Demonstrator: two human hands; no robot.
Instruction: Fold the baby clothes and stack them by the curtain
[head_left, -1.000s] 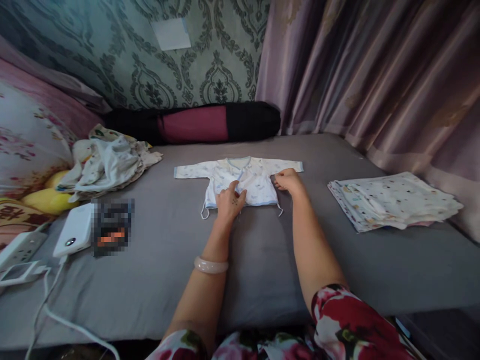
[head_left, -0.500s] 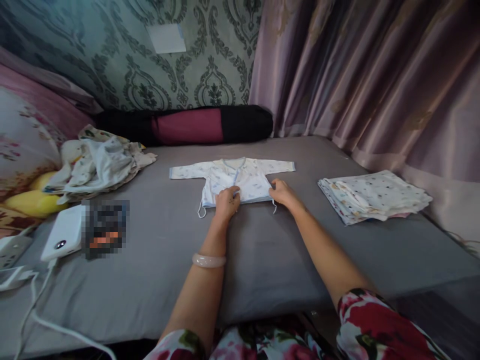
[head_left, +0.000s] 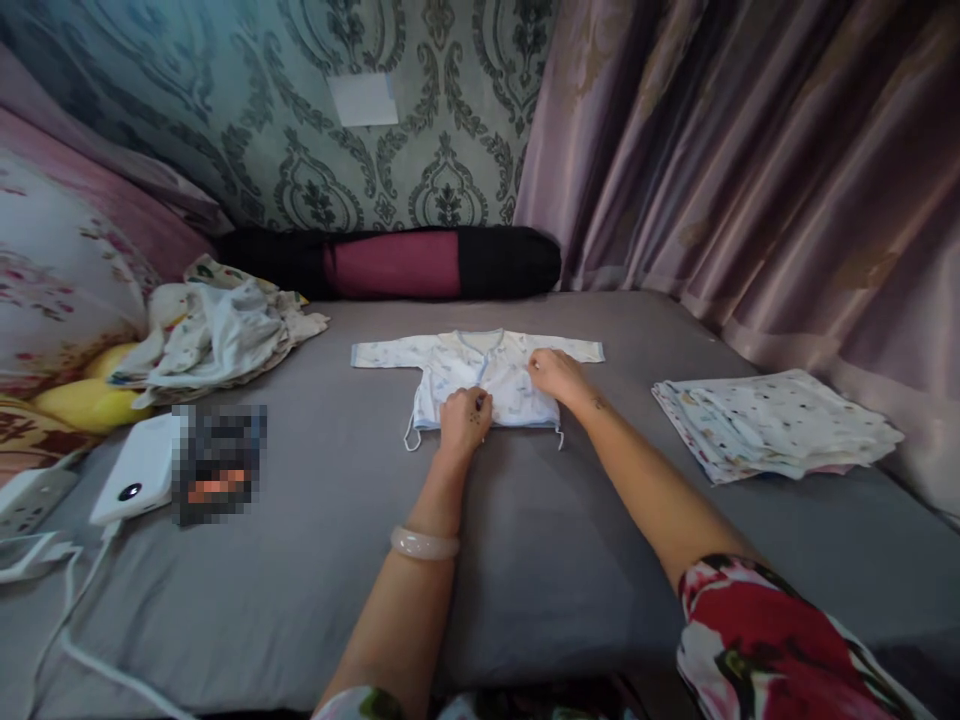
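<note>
A small white baby shirt [head_left: 445, 378] with a faint print and pale blue edging lies spread out, both sleeves stretched sideways. White tie strings hang from its lower corners. My left hand [head_left: 466, 418] rests at the middle of the hem with its fingers curled closed on the cloth; their tips are partly hidden. Over the shirt's right side, just below the sleeve, my right hand [head_left: 561, 378] has its fingers drawn together in a pinch at the fabric.
Folded printed clothes [head_left: 780, 420] are stacked at the right. Rumpled clothes [head_left: 240, 330] lie at the left, near a white power bank [head_left: 142, 468] with cables and a blurred item [head_left: 219, 465]. A black and maroon bolster [head_left: 390, 263] lines the wall behind the grey sheet [head_left: 555, 560].
My right hand has moved up from the shirt's lower right corner to below the right sleeve. My left hand stays at the hem. The view has shifted slightly.
</note>
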